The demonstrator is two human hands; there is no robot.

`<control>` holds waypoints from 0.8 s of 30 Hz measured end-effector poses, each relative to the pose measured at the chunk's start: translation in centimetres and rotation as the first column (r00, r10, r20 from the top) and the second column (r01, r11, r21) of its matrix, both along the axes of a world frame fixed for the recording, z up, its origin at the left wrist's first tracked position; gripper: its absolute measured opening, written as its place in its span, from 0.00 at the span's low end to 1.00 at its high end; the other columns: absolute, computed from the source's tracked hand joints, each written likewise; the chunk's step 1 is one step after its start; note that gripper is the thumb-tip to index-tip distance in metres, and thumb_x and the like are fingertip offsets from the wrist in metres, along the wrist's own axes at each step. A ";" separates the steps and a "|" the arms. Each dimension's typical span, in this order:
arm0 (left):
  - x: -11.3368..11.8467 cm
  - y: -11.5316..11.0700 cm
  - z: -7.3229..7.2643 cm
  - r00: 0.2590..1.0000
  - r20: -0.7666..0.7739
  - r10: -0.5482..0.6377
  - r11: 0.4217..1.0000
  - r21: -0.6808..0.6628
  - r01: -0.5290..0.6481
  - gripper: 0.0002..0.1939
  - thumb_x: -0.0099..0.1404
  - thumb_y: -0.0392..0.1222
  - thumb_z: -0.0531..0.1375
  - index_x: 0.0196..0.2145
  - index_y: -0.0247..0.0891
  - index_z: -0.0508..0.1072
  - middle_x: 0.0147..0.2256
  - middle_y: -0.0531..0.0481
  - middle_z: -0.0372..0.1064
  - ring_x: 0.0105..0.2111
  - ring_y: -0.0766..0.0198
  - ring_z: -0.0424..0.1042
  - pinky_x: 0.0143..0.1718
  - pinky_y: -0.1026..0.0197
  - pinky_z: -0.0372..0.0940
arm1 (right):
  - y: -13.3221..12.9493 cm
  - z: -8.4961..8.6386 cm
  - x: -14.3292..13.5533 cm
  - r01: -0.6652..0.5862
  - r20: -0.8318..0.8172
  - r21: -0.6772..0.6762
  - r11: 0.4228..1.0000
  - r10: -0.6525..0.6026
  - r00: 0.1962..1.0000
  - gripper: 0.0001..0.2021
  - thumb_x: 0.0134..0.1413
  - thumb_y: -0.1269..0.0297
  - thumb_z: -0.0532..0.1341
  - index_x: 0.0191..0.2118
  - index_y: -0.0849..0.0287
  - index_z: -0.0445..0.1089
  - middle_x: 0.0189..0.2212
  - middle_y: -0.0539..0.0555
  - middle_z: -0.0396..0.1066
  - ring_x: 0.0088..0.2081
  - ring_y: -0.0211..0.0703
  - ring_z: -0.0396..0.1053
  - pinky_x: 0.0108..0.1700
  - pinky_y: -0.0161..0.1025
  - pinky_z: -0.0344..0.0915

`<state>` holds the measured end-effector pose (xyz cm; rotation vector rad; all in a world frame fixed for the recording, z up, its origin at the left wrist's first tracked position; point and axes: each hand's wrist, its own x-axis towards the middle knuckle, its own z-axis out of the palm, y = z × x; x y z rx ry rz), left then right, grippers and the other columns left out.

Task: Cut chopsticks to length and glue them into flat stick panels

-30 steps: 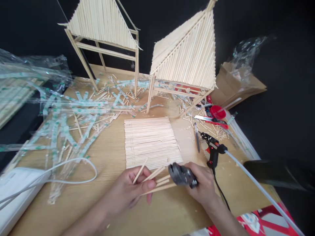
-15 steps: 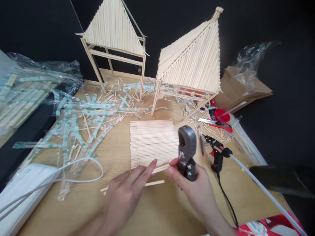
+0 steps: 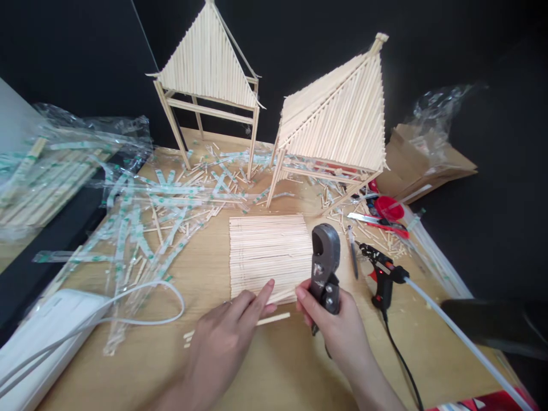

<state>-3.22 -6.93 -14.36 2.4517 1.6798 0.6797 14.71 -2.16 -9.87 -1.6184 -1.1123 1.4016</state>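
A flat panel of pale sticks laid side by side (image 3: 269, 248) lies on the wooden table. At its near edge, my left hand (image 3: 233, 328) and my right hand (image 3: 338, 328) hold a thin wooden stick (image 3: 283, 295) between them, slightly tilted. My right hand also grips a dark cutter tool (image 3: 326, 257), its head pointing away from me. Another loose stick (image 3: 274, 319) lies partly under my left hand, with short stick ends showing at the hand's left side.
Two stick-built roofed frames (image 3: 205, 63) (image 3: 338, 117) stand at the back. Wrappers and sticks (image 3: 171, 200) litter the left. A white power strip (image 3: 64, 342) is front left; a glue gun (image 3: 381, 277), pen (image 3: 352, 251) and red-handled knife (image 3: 379, 224) are right.
The view has shifted slightly, so the scene sits a little lower and to the right. Both hands keep their hold on the stick, and the cutter stays in my right hand.
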 end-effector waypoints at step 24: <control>-0.3 1.7 2.0 0.716 0.685 -0.135 0.824 -0.324 0.465 0.12 0.69 0.37 0.53 0.43 0.42 0.75 0.33 0.50 0.77 0.30 0.66 0.74 0.32 0.68 0.63 | -0.3 -0.8 10.1 -0.679 0.711 0.397 0.617 0.261 0.653 0.21 0.37 0.78 0.55 0.42 0.57 0.63 0.36 0.54 0.64 0.38 0.48 0.64 0.41 0.44 0.61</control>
